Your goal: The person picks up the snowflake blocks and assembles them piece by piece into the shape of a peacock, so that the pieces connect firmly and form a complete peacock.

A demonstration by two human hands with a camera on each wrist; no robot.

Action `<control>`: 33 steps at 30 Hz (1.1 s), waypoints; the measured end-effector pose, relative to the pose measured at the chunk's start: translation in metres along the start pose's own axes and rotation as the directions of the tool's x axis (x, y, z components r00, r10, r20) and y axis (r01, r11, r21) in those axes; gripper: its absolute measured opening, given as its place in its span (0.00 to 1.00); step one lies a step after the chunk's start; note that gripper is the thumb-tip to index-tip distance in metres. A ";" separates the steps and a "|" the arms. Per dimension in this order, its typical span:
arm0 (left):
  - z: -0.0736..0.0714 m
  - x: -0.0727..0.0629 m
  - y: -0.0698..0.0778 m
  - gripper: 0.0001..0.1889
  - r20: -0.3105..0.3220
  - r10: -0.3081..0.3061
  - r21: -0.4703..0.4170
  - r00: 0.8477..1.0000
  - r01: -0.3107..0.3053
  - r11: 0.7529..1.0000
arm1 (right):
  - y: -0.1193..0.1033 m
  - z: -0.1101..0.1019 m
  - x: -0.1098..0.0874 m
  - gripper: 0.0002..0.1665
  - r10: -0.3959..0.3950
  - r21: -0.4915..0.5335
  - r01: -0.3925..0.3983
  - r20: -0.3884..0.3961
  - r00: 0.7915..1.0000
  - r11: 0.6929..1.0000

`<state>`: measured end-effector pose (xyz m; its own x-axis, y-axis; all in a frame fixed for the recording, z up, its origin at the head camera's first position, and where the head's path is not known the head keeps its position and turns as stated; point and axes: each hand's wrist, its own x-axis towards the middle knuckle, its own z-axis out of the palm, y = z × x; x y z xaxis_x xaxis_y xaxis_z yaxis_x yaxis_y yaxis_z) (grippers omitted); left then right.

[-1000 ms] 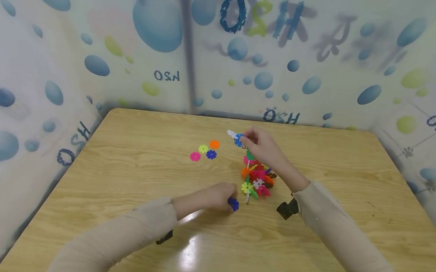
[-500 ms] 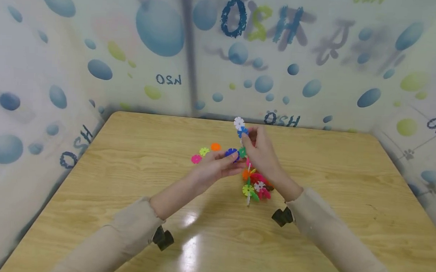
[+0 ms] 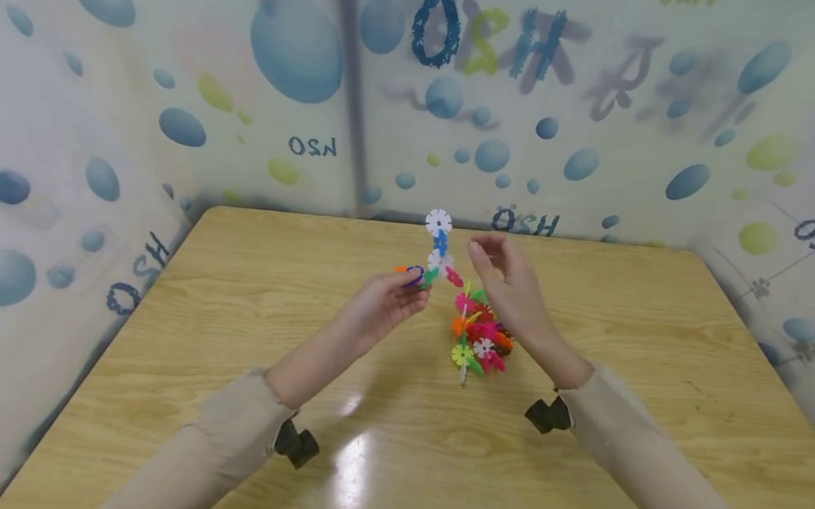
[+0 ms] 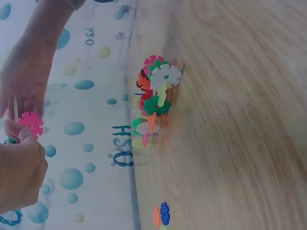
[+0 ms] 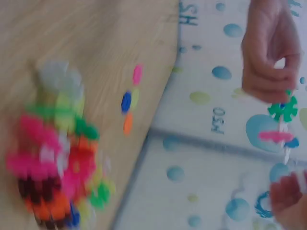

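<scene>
My left hand (image 3: 381, 310) pinches a short chain of notched plastic discs above the table. A dark blue disc (image 3: 415, 274) and a green disc (image 3: 430, 277) are at its fingertips. From there the chain rises through white and blue to a white disc (image 3: 439, 222) on top, with a pink disc (image 3: 453, 277) sticking out to the right. My right hand (image 3: 511, 286) is raised just right of the chain, fingers loosely bent and holding nothing. Below it on the table stands a cluster of joined discs (image 3: 484, 331) in many colours, partly covered by that hand in the head view.
Several loose discs lie flat on the wooden table (image 3: 241, 315), mostly hidden behind my left hand in the head view. The right wrist view shows a pink disc (image 5: 137, 75), a blue disc (image 5: 126, 102) and an orange disc (image 5: 128, 123). A patterned wall stands behind.
My left hand has risen from the tabletop with the dark blue disc and now holds the whole chain. The right hand has let go of the chain and drawn back to the right.
</scene>
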<state>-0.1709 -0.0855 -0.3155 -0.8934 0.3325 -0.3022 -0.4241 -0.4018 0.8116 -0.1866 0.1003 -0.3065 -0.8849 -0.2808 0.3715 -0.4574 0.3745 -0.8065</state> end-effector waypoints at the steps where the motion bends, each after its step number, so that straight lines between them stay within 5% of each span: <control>1: -0.001 -0.001 0.001 0.12 0.008 -0.001 0.006 1.000 0.001 1.000 | 0.002 -0.001 0.000 0.22 -0.129 -0.065 0.128 -0.007 0.992 0.990; 2: -0.002 -0.002 0.003 0.14 0.019 -0.005 0.019 1.000 0.005 1.000 | 0.003 -0.002 0.000 0.21 -0.264 -0.141 0.262 -0.002 0.964 0.955; 4: -0.005 -0.005 0.006 0.16 0.053 -0.017 0.067 0.998 0.013 0.998 | 0.004 -0.003 0.001 0.20 -0.503 -0.271 0.498 0.057 0.862 0.824; 5: -0.006 -0.006 0.007 0.16 0.069 -0.025 0.097 0.997 0.018 0.995 | 0.004 -0.003 0.002 0.19 -0.586 -0.319 0.582 0.096 0.805 0.748; 7: -0.008 -0.008 0.010 0.17 0.104 -0.040 0.159 0.994 0.023 0.987 | 0.001 -0.002 0.003 0.16 -0.649 -0.383 0.657 0.172 0.741 0.649; 10: -0.010 -0.009 0.013 0.17 0.155 -0.065 0.228 0.986 0.028 0.973 | -0.004 0.000 0.004 0.11 -0.684 -0.439 0.702 0.231 0.692 0.561; 12: -0.011 -0.010 0.014 0.15 0.183 -0.068 0.263 0.981 0.018 0.965 | -0.006 0.001 0.004 0.11 -0.695 -0.437 0.716 0.243 0.676 0.544; 15: -0.010 -0.014 0.019 0.14 0.205 -0.046 0.342 0.978 -0.028 0.939 | -0.009 -0.001 0.003 0.11 -0.681 -0.402 0.709 0.240 0.692 0.579; 20: -0.007 -0.027 0.029 0.15 0.167 0.010 0.551 0.986 -0.101 0.828 | -0.014 -0.011 0.003 0.09 -0.587 -0.294 0.629 0.226 0.777 0.720; 23: -0.004 -0.032 0.032 0.14 0.148 -0.002 0.614 0.989 -0.091 0.784 | -0.017 -0.017 0.005 0.07 -0.542 -0.250 0.587 0.231 0.808 0.770; 26: -0.001 -0.031 0.033 0.13 0.145 -0.017 0.631 0.989 -0.080 0.772 | -0.019 -0.019 0.006 0.07 -0.507 -0.268 0.565 0.257 0.823 0.781; 33: -0.002 -0.024 0.030 0.14 0.148 -0.036 0.632 0.988 -0.066 0.772 | -0.026 -0.019 0.007 0.06 -0.491 -0.337 0.583 0.322 0.810 0.740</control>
<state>-0.1619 -0.1069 -0.2848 -0.8455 0.4696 -0.2541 -0.1741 0.2074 0.9626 -0.1830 0.1056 -0.2738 -0.4637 -0.6955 0.5489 -0.8833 0.4110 -0.2255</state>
